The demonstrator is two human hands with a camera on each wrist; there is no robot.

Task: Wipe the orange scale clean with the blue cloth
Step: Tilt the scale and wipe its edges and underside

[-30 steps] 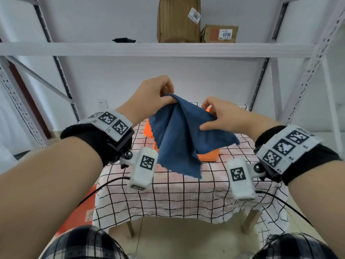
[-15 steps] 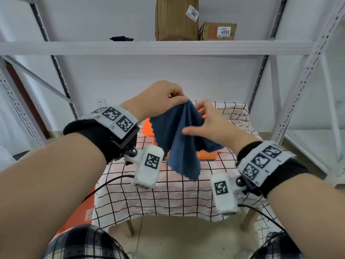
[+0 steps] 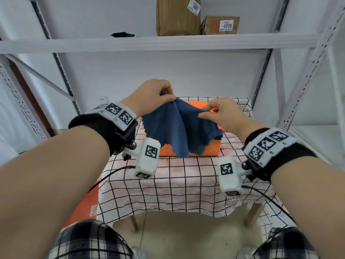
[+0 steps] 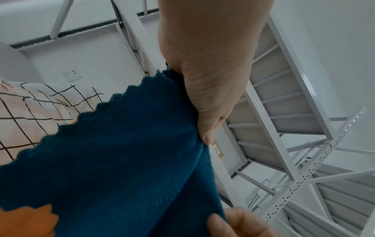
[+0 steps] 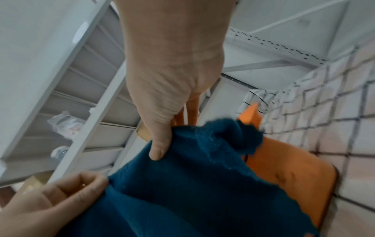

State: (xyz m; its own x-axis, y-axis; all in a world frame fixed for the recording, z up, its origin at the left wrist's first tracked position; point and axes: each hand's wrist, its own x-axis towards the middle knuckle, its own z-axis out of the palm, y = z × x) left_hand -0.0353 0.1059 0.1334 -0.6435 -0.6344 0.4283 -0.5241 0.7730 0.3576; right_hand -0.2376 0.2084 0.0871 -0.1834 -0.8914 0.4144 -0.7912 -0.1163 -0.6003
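The blue cloth (image 3: 179, 129) hangs in the air between both hands, above the orange scale (image 3: 205, 149), which lies flat on the checked table and is mostly hidden behind the cloth. My left hand (image 3: 168, 97) pinches the cloth's top edge between thumb and fingers; the left wrist view shows the thumb (image 4: 207, 134) pressed on the cloth (image 4: 113, 160). My right hand (image 3: 205, 113) pinches the cloth's right part, its thumb (image 5: 159, 149) on the fabric (image 5: 192, 184). A corner of the scale (image 5: 288, 176) shows under the cloth.
The small table (image 3: 177, 184) wears a black-and-white checked cloth and stands inside a white metal rack (image 3: 149, 43). Two cardboard boxes (image 3: 177, 15) sit on the shelf above. An orange box (image 3: 84, 208) lies on the floor at the left.
Both hands have lowered the cloth toward the scale and moved apart, so the cloth is spread wider. The right hand shifted its pinch further right along the cloth.
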